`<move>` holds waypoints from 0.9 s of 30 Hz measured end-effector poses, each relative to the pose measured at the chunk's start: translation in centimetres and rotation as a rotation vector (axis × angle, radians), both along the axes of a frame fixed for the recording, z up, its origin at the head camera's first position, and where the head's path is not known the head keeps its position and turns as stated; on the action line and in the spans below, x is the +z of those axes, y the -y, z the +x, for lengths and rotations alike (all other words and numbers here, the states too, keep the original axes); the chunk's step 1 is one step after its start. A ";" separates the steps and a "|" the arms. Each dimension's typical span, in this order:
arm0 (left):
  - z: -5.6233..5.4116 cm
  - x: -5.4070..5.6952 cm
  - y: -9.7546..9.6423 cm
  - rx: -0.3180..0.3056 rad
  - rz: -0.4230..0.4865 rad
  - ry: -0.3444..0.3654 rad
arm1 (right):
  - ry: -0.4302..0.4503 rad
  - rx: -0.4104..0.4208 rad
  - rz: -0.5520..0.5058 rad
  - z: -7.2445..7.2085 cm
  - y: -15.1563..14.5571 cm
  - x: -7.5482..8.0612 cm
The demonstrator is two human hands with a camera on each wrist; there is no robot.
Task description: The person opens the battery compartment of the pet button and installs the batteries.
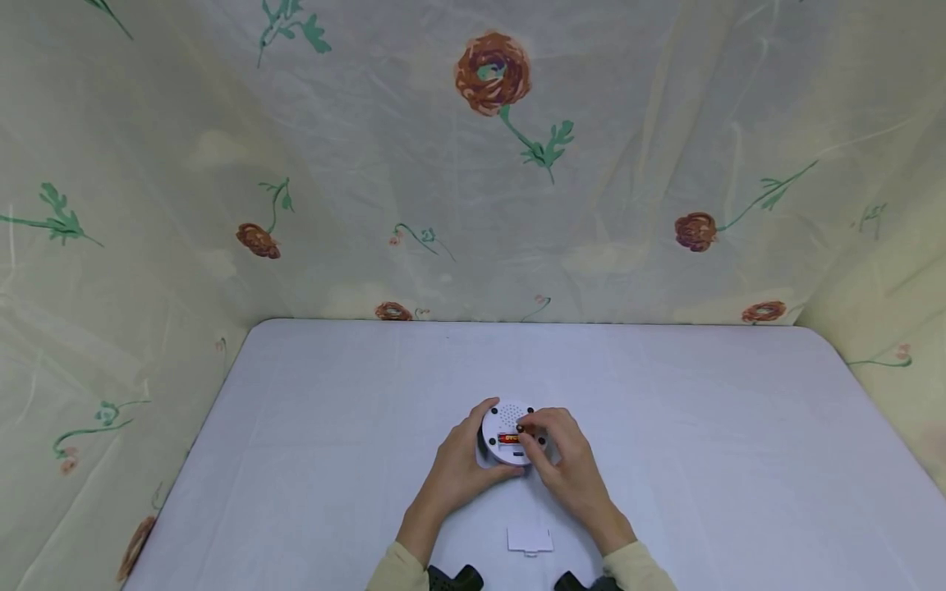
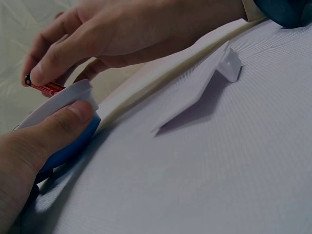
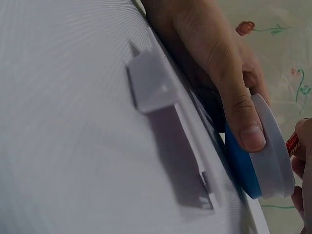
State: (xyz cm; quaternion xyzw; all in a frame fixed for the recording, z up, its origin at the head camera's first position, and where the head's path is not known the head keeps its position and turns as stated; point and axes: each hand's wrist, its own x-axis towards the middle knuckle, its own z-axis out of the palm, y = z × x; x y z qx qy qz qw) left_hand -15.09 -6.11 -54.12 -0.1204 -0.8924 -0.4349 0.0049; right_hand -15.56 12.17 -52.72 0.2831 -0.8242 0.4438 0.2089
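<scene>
A round device [image 1: 497,453] with a white perforated underside, small black feet and a blue body is tipped underside-up. My left hand [image 1: 464,464] grips its rim, thumb along the near edge. An orange-red battery [image 1: 508,438] shows in the device's battery slot. Over the slot, my right hand [image 1: 565,460] pinches a red battery [image 2: 48,88] with a dark end between thumb and fingers. Its far end is hidden behind the device's rim in the left wrist view. Nearer the body, a thin white battery cover [image 1: 529,539] lies on the table, its tab visible in the left wrist view.
A white cloth covers the table [image 1: 332,410]. Flower-patterned curtains [image 1: 606,164] hang behind and at both sides. Dark wrist straps [image 1: 456,578] sit at the bottom edge by the sleeves.
</scene>
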 end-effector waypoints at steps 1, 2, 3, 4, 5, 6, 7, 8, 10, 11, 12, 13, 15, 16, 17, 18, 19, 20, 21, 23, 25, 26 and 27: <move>0.0 0.0 0.0 -0.001 0.000 -0.002 | -0.003 0.000 0.004 0.0 0.0 0.0; 0.0 -0.1 0.0 -0.002 0.000 -0.005 | -0.006 -0.002 0.008 0.0 0.0 0.0; 0.0 -0.1 0.0 -0.004 0.000 -0.009 | -0.010 -0.002 0.010 0.0 0.1 0.0; 0.0 -0.1 0.0 -0.004 0.001 -0.014 | -0.009 -0.002 0.012 0.0 0.1 0.0; 0.0 -0.1 0.0 -0.004 0.001 -0.017 | -0.013 -0.001 0.013 0.0 0.1 0.0; 0.0 -0.1 0.0 -0.005 0.004 -0.023 | -0.016 0.001 0.014 0.0 0.1 0.0; 0.0 -0.2 0.0 -0.005 0.004 -0.027 | -0.021 0.003 0.016 0.0 0.2 0.0; -0.1 -0.2 0.0 -0.006 0.005 -0.030 | -0.028 0.005 0.017 0.0 0.2 0.0; -0.1 -0.2 0.1 -0.007 0.008 -0.036 | -0.044 0.011 0.017 0.0 0.2 -0.1; -0.1 -0.2 0.1 -0.008 0.009 -0.039 | -0.054 0.012 0.017 -0.1 0.3 -0.1; -0.1 -0.2 0.1 -0.010 0.008 -0.041 | -0.062 0.013 0.017 -0.1 0.3 -0.1; -0.1 -0.2 0.1 -0.009 0.006 -0.039 | -0.066 0.015 0.018 -0.1 0.3 -0.1; -0.1 -0.2 0.1 -0.008 0.005 -0.040 | -0.071 0.022 0.018 -0.1 0.3 -0.2; -0.1 -0.2 0.1 -0.007 0.003 -0.039 | -0.067 0.023 0.021 -0.1 0.3 -0.2; -0.1 -0.2 0.1 -0.006 0.001 -0.038 | -0.062 0.026 0.023 -0.1 0.3 -0.2; -0.1 -0.2 0.1 -0.003 -0.002 -0.037 | -0.059 0.029 0.025 0.0 0.4 -0.2; -0.1 -0.2 0.1 -0.001 -0.003 -0.036 | -0.059 0.031 0.027 0.0 0.4 -0.2; -0.1 -0.2 0.1 0.001 -0.004 -0.035 | -0.062 0.033 0.029 0.0 0.4 -0.2; -0.1 -0.2 0.1 0.002 -0.005 -0.035 | -0.063 0.032 0.032 0.0 0.4 -0.3; -0.1 -0.2 0.0 0.003 -0.006 -0.035 | -0.083 0.033 0.030 -0.1 0.5 -0.3; -0.1 -0.3 0.1 0.002 -0.006 -0.034 | -0.101 0.034 0.028 -0.1 0.6 -0.3; -0.1 -0.3 0.0 0.002 -0.007 -0.034 | -0.109 0.034 0.026 -0.1 0.6 -0.3; -0.1 -0.3 0.0 0.002 -0.009 -0.036 | -0.117 0.035 0.024 -0.1 0.6 -0.3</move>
